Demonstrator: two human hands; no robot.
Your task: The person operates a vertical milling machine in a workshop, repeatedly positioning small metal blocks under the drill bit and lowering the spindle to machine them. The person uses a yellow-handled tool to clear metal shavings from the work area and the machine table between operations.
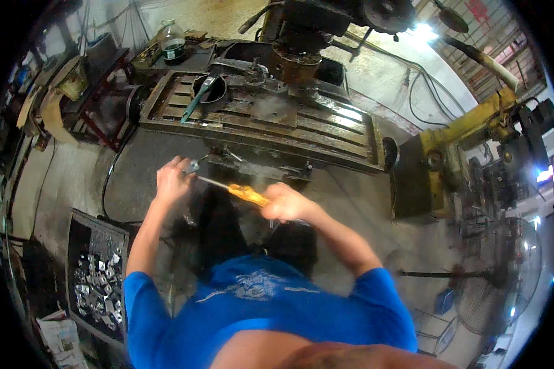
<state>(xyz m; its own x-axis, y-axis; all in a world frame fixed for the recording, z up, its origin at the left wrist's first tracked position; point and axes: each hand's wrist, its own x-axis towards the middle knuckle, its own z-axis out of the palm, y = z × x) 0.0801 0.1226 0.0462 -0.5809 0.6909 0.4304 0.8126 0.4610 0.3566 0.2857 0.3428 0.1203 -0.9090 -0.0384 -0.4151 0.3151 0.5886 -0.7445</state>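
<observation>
Workshop floor, slotted machine table at twelve o'clock.
Left hand: grip pinching a small metal piece. Right hand: grip wrapped round a yellow-handled tool, aimed between nine and ten, toward the piece. Best brace the piece, fingertips clear. Parts tray at eight; brush at eleven; machine ledge crowds twelve.

This is a metalworking workshop. At twelve o'clock a heavy, grimy machine stands over its slotted, oil-stained worktop. A yellow-painted machine stands at three o'clock, a large caged fan at four. At eight, small metal pieces lie heaped in a dark bin; loose cables hang at two.
</observation>
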